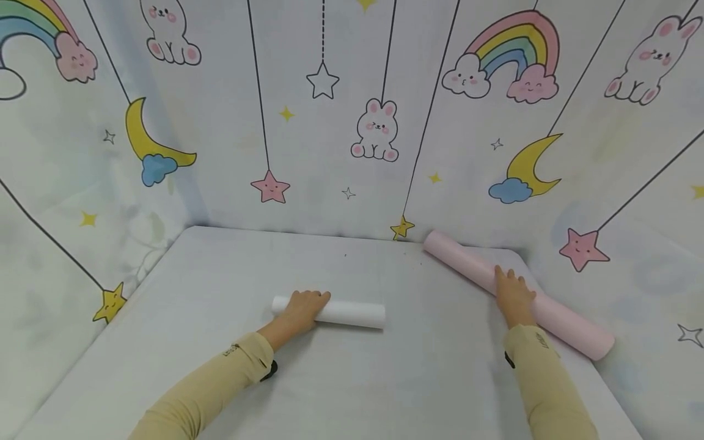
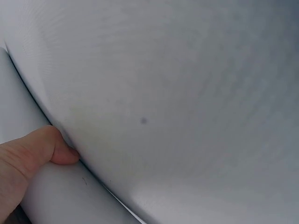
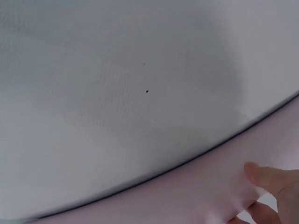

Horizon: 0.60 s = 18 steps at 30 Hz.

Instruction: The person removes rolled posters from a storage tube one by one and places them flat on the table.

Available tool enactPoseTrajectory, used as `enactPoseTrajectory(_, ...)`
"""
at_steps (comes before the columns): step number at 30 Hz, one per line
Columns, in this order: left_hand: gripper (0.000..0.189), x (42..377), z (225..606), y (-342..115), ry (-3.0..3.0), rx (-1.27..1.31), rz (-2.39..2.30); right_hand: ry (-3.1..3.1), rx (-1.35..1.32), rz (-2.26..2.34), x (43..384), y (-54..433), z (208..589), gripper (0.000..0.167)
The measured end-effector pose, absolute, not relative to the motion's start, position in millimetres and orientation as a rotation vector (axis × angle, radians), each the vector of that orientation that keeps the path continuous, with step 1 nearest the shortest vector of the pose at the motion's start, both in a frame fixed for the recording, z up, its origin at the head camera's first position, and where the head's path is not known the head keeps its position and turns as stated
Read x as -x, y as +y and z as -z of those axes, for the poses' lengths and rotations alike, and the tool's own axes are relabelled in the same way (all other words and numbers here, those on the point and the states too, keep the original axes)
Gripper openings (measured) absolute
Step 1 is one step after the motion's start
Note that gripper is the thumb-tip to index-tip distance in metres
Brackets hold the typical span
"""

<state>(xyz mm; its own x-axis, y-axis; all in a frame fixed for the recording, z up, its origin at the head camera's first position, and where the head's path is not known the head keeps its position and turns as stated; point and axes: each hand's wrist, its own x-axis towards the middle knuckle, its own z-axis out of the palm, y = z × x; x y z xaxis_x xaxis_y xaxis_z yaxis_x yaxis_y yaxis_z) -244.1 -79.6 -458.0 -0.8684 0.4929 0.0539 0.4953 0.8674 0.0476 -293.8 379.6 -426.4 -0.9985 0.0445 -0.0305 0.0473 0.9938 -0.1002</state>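
A short white roll (image 1: 354, 314) lies crosswise on the table, left of the middle. My left hand (image 1: 299, 311) grips it near its left end from above; in the left wrist view the thumb of that hand (image 2: 35, 151) bends over the roll's side (image 2: 74, 196). Along the table's right edge, a longer and thicker pink roll (image 1: 574, 327) lies at a slant. Its middle is held by my right hand (image 1: 514, 298), laid over the top. Seen from the right wrist, thumb and fingers of this hand (image 3: 275, 184) bend against the pink surface (image 3: 182, 198).
Both rolls lie on a table with a pale cover (image 1: 429, 379). Behind and at both sides stands a backdrop (image 1: 330, 146) printed with rainbows, rabbits, moons and stars. The pink roll's far end comes close to the back edge; its near end reaches over the right edge.
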Motion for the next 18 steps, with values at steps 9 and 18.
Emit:
enactPoseTrajectory(9,0.046,243,458,-78,-3.004,0.786,0.074,3.063,-0.004,0.215,294,389,425,0.065)
enactPoseTrajectory(18,0.045,242,456,-77,-3.015,0.771,0.059,3.070,0.079,0.259,285,388,417,0.068)
